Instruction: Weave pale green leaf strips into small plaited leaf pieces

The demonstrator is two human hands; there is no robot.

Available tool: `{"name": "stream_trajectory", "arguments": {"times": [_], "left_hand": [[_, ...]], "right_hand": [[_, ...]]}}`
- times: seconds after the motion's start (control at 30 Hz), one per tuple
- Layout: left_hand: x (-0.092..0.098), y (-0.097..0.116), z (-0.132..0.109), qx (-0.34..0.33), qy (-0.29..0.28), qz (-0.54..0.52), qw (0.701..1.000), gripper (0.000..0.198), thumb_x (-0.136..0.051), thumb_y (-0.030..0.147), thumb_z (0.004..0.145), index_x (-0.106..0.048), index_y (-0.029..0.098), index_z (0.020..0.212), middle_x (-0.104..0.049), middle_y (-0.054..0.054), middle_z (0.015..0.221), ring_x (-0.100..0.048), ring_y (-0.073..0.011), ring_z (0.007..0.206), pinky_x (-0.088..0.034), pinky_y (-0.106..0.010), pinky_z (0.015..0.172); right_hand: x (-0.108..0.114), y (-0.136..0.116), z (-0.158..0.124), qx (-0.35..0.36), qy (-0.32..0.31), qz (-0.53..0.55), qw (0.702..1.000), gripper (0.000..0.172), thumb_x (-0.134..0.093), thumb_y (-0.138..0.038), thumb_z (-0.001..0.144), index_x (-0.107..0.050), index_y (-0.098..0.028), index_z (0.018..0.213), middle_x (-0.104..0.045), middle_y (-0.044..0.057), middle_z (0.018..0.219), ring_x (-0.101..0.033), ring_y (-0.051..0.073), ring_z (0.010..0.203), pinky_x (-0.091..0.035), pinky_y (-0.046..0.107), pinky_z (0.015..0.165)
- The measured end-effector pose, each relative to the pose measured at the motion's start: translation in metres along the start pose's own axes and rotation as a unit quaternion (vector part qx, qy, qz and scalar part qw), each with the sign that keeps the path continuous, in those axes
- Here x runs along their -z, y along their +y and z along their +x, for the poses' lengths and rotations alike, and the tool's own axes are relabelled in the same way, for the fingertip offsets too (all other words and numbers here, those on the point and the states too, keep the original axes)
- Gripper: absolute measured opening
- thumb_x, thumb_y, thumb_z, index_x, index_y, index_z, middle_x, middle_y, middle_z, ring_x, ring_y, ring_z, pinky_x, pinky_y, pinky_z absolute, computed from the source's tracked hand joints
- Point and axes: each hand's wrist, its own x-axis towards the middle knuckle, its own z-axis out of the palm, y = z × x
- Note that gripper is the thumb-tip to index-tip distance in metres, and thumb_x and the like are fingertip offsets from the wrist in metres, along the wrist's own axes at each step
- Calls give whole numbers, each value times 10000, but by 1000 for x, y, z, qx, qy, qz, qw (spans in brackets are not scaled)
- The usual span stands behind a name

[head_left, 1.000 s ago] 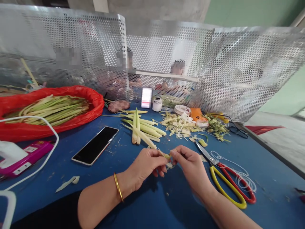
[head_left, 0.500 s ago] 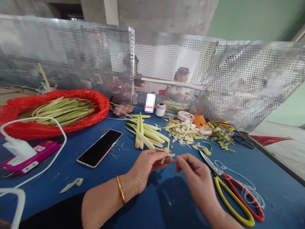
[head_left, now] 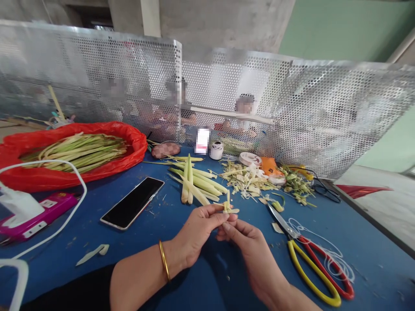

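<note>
A small folded piece of pale green leaf (head_left: pixel 228 208) is pinched between the fingers of my left hand (head_left: pixel 202 229), which wears a gold bangle at the wrist. My right hand (head_left: pixel 246 242) has its thumb and fingers closed at the lower end of that piece, touching my left fingertips; what they grip there is too small to make out. Just beyond the hands lie several long green leaf strips (head_left: pixel 202 181). To the right, scissors (head_left: pixel 292 233) with one yellow and one red handle rest partly open, beside tangled white string (head_left: pixel 337 259).
A red bag (head_left: pixel 129 162) of long leaves and a purple power strip (head_left: pixel 42 216) are at left, near a black phone (head_left: pixel 132 203). Leaf scraps (head_left: pixel 248 179) lie behind the hands, before a perforated metal screen (head_left: pixel 227 82) with people beyond.
My right hand has moved left to meet my left fingertips and closed at the leaf piece. A small pale scrap now shows beside the scissor blades. The view has shifted slightly.
</note>
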Motion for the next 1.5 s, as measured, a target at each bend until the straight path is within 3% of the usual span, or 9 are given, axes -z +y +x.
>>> {"name": "stream_trajectory", "arguments": {"times": [0.23,0.43,0.57,0.7,0.8,1.03,1.27,1.37,1.5], "left_hand": [[1,1,0,-9,1,-9,1000,252,-750,257,711,-732,115,919,-721,-72,814,-608,-127,716,-449,-223,658],[1,4,0,1,10,-16,1000,331,-770,283,690,-704,124,973,-722,-64,808,-616,-138,654,-465,-253,618],[4,5,1,-2,27,-14,1000,299,-761,286,699,-701,125,944,-729,-65,824,-635,-140,694,-478,-253,663],[5,9,0,-28,44,1,999,300,-754,280,706,-700,130,959,-741,-61,809,-674,-173,817,-499,-286,801],[4,12,-3,-18,42,34,998,308,-740,240,709,-687,123,989,-748,-64,779,-698,-188,793,-502,-317,844],[2,8,-3,-10,18,56,998,269,-774,228,653,-680,142,889,-716,-20,696,-678,-157,667,-511,-267,697],[-1,12,-4,-20,59,168,984,128,-670,231,723,-693,128,795,-596,26,504,-514,-84,477,-330,-188,444],[-1,14,-3,-13,72,174,982,112,-668,222,717,-686,127,774,-601,23,502,-513,-78,467,-310,-186,443],[4,13,0,-6,49,143,988,187,-709,269,693,-693,128,814,-639,3,560,-581,-107,537,-402,-207,533]], "right_hand": [[2,1,-2,6,-32,39,999,112,-637,-259,732,-675,-184,658,-642,37,741,-542,212,827,-395,308,814],[2,1,-5,14,-44,1,999,131,-590,-197,679,-548,-202,556,-529,3,624,-503,195,754,-387,277,712],[4,-5,-4,25,-77,-49,996,160,-598,-262,715,-572,-196,572,-558,10,648,-524,197,765,-388,266,676],[12,-10,4,62,-5,-123,990,338,-614,-477,777,-589,-185,608,-571,8,628,-528,177,683,-399,268,644],[17,-12,9,90,47,-121,987,329,-637,-515,769,-604,-190,730,-608,8,659,-558,178,672,-431,278,654],[16,-11,9,103,24,-144,984,243,-619,-408,792,-600,-187,695,-632,21,656,-582,183,661,-447,285,642],[21,-10,9,119,61,-217,967,259,-582,-400,799,-578,-189,649,-583,5,596,-521,163,602,-394,263,576],[24,-12,9,112,70,-221,966,267,-577,-409,799,-580,-189,647,-573,1,584,-519,161,595,-392,258,575],[27,-14,13,111,62,-209,970,286,-596,-439,784,-591,-186,652,-578,7,596,-528,171,621,-401,265,596]]}}
